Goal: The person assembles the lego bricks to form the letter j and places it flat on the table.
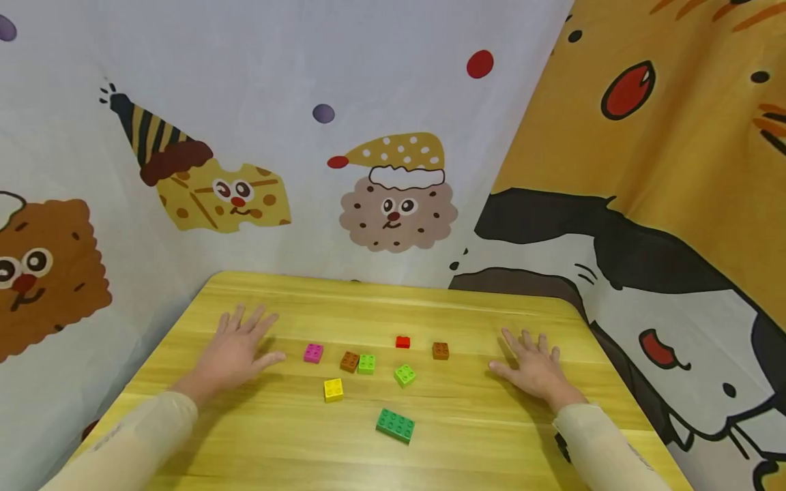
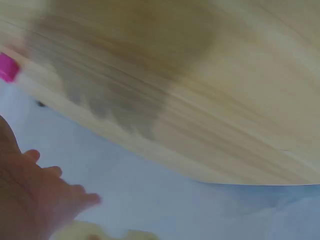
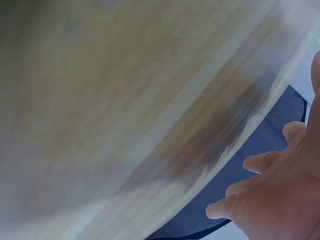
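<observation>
My left hand (image 1: 232, 351) is spread with straight fingers over the left side of the wooden table, holding nothing; a pink toy brick (image 1: 313, 352) is nearest to it. On the right side, my right hand (image 1: 533, 368) also has its fingers spread and holds nothing, with a brown brick (image 1: 441, 350) closest. Between the hands lie a red brick (image 1: 402, 342), a second brown brick (image 1: 350, 361) beside a lime green brick (image 1: 366, 364), another lime brick (image 1: 405, 375), a yellow brick (image 1: 333, 390) and a longer dark green brick (image 1: 396, 425). Both wrist views show spread fingers.
The wooden table (image 1: 282, 450) has rounded far corners. Behind it hangs a white cloth (image 1: 258, 82) printed with cartoon figures, and on the right an orange cloth (image 1: 552, 136) with cartoon animals.
</observation>
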Action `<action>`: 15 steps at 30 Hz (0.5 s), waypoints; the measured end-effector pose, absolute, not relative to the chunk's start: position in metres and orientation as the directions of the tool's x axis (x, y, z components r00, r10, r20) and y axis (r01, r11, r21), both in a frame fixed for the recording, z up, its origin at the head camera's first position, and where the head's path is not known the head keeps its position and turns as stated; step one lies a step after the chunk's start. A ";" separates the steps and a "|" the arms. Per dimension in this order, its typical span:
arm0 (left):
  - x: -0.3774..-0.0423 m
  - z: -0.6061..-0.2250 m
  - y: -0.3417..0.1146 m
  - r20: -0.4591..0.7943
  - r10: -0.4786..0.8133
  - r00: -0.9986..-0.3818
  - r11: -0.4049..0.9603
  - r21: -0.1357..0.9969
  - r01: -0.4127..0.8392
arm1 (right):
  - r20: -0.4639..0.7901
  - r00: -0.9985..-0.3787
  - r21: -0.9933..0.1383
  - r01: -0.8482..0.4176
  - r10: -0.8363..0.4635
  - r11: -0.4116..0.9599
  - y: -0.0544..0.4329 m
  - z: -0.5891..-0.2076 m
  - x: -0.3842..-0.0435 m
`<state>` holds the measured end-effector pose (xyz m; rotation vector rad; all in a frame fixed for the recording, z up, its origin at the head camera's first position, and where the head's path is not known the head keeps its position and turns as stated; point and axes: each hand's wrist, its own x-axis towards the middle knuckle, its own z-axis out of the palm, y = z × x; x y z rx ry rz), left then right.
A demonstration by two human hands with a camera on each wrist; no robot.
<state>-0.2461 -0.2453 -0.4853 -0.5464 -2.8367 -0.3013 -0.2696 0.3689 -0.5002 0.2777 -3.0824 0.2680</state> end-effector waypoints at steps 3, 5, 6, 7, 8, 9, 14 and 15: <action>-0.233 -0.477 -0.220 0.332 0.435 -0.837 0.861 0.120 0.495 | 0.047 -0.983 -0.181 -0.185 -0.179 0.966 0.367 -0.499 -0.269; -0.221 -0.473 -0.197 0.368 0.524 -0.768 0.809 0.068 0.584 | 0.045 -0.982 -0.186 -0.190 -0.185 0.964 0.365 -0.499 -0.270; -0.212 -0.470 -0.185 0.374 0.572 -0.730 0.776 0.040 0.629 | 0.046 -0.981 -0.186 -0.196 -0.191 0.963 0.363 -0.499 -0.270; -0.204 -0.469 -0.173 0.374 0.621 -0.689 0.740 0.011 0.672 | 0.048 -0.979 -0.185 -0.202 -0.196 0.962 0.362 -0.499 -0.270; -0.195 -0.468 -0.160 0.366 0.668 -0.648 0.700 -0.012 0.715 | 0.050 -0.978 -0.185 -0.208 -0.202 0.961 0.360 -0.499 -0.270; -0.187 -0.468 -0.149 0.351 0.714 -0.606 0.656 -0.034 0.754 | 0.053 -0.977 -0.186 -0.215 -0.209 0.959 0.358 -0.498 -0.271; -0.154 -0.479 -0.106 0.229 0.890 -0.393 0.431 -0.142 0.891 | 0.059 -0.969 -0.203 -0.246 -0.239 0.948 0.348 -0.499 -0.271; -0.151 -0.482 -0.101 0.204 0.910 -0.359 0.395 -0.170 0.903 | 0.059 -0.968 -0.209 -0.251 -0.244 0.945 0.346 -0.499 -0.271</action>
